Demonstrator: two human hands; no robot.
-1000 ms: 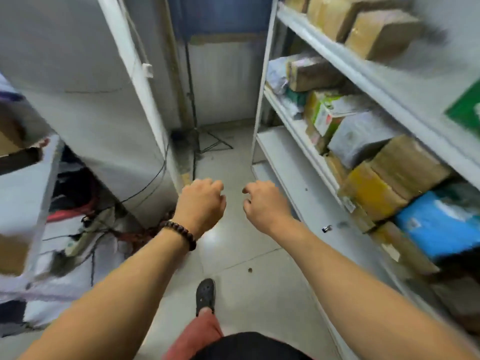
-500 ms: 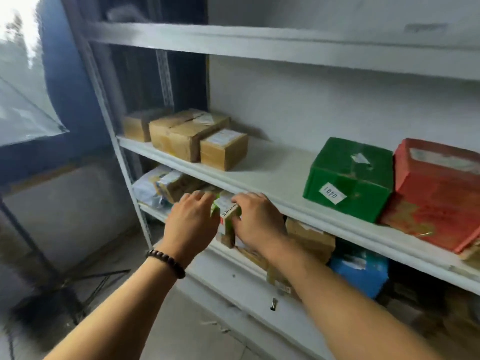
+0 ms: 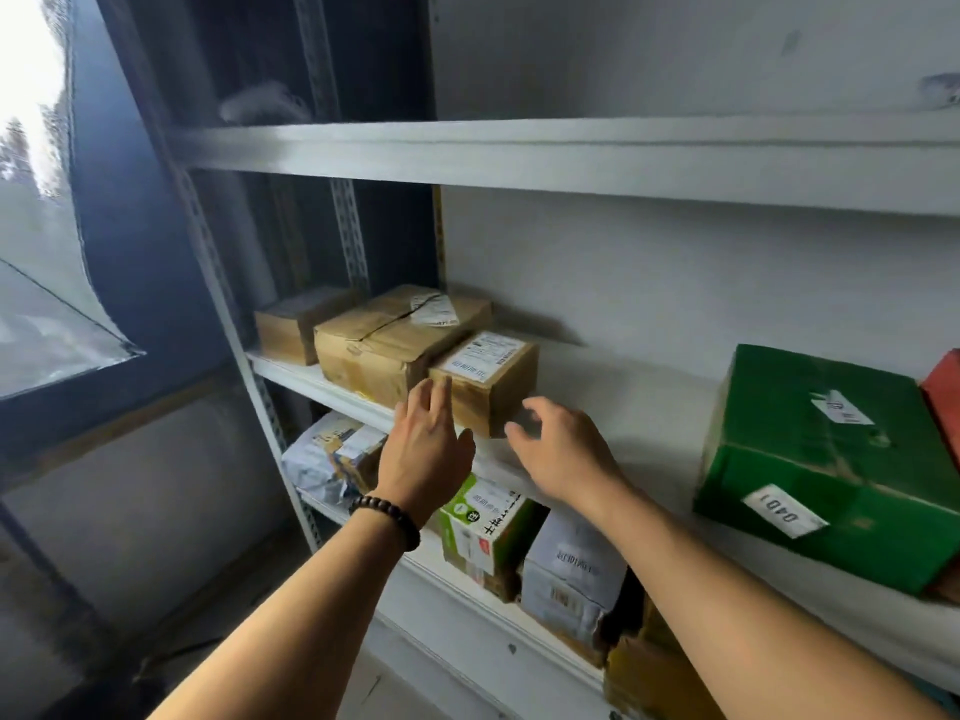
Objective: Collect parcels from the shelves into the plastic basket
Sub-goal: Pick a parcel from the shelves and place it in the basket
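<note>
Where daylight comes through a window [image 3: 31, 148] at the upper left of the frame, a grey metal post [image 3: 228, 330] runs down beside it. On the middle shelf [image 3: 623, 387], left of centre, three brown cardboard parcels sit in a row. A small plain box [image 3: 291, 324] is furthest left by the post, a large taped box [image 3: 384, 340] is just beside it, and a small labelled box [image 3: 488, 376] touches the large one's right side. Below them, a crumpled grey bag [image 3: 322, 454] lies at the left of the lower shelf [image 3: 431, 571].

The left hand [image 3: 428, 449], with a dark bead bracelet [image 3: 387, 517] on its wrist, reaches up at the centre of the frame. Its fingers are straight and together, and their tips lie over the front left corner of the small labelled box, where it meets the large one. The right hand [image 3: 561, 449] is just right of it and apart from the left, fingers loosely bent and spread, holding nothing. Its nearest fingertip is close to the box's lower right corner; whether it touches cannot be told.

Under the forearms, on the lower shelf, a green and white carton [image 3: 483, 522] stands beside a grey wrapped parcel [image 3: 571, 569], with a brown parcel [image 3: 649, 678] to the lower right. Far right on the middle shelf sits a big green box [image 3: 826, 459] with white labels, and a red box [image 3: 943, 397] is beside it at the frame's edge.
</note>
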